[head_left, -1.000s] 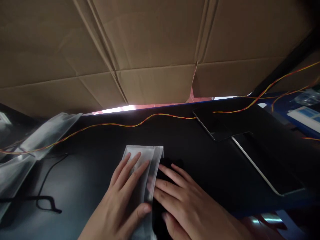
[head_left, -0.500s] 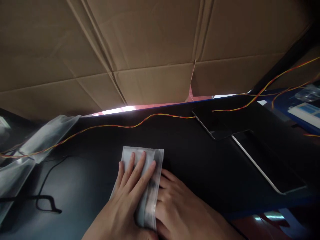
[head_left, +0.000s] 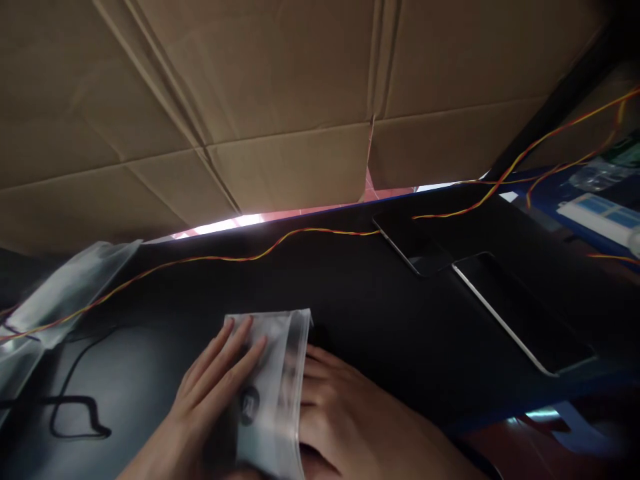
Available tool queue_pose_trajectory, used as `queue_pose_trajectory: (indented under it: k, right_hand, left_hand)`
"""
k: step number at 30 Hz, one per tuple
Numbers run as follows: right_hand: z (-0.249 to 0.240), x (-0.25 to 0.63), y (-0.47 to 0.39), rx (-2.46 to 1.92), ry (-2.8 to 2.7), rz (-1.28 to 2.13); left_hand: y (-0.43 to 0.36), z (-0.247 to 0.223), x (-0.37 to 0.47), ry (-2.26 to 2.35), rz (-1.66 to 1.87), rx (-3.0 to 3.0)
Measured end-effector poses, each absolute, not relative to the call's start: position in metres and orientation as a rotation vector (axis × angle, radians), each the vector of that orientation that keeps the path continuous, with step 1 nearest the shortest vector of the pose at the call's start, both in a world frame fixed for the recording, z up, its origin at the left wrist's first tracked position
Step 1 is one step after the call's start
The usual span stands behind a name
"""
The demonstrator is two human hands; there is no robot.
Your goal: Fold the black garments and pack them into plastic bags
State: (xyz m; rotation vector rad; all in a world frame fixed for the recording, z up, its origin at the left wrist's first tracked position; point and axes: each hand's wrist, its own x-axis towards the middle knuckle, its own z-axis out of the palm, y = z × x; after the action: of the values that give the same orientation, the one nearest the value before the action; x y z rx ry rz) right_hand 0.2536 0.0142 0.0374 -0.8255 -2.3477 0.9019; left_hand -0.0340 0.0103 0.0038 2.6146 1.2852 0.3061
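Note:
A frosted clear zip bag (head_left: pixel 273 373) with a round black logo lies on the black tabletop in front of me. My left hand (head_left: pixel 210 387) rests over its left side, fingers stretched out and lying on the plastic. Along the zip edge on the right, my right hand (head_left: pixel 335 407) has its fingers curled against the bag. Some of those fingertips are hidden behind the plastic edge.
Two dark phones or glass panels (head_left: pixel 520 313) lie on the right. A red-yellow twisted wire (head_left: pixel 210 259) crosses the table. More plastic bags (head_left: pixel 75 287) and a black cord (head_left: pixel 83 437) are at left. Cardboard (head_left: pixel 280 100) stands behind; a white-blue box (head_left: pixel 600 217) sits far right.
The bag and both hands sit a little further left and lower in view. My left hand has slid left across the bag, uncovering the black logo. The view has shifted slightly.

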Motion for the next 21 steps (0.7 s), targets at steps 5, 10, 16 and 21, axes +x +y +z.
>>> queue_pose_trajectory:
  k: [5,10,16,21]
  right_hand:
    - [0.026,0.263,0.007,-0.931,-2.271,0.894]
    - [-0.020,0.223,-0.010,-1.151,-2.187,0.693]
    - [0.013,0.244,0.000,-0.955,-2.167,0.967]
    - [0.025,0.274,0.006,-1.000,-2.204,0.897]
  left_hand:
    - [0.009,-0.003,-0.026,1.261,0.200,2.714]
    - [0.009,0.002,-0.008,1.249,0.243,2.732]
    - [0.008,0.009,-0.014,1.206,0.265,2.773]
    - [0.009,0.009,-0.006,1.215,0.283,2.746]
